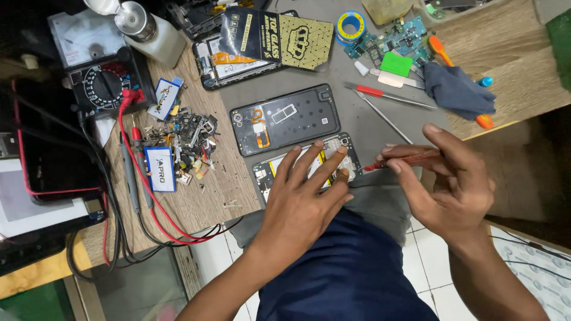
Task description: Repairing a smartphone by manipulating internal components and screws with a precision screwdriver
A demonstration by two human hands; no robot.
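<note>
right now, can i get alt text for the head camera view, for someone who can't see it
A person's left hand presses flat on an opened phone at a grey mat's near edge, while the right hand holds a red-handled screwdriver to it. A second opened phone, multimeter and loose parts lie beyond.

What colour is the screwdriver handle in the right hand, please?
Reddish-brown, seen in the head view: screwdriver, right hand.
</note>
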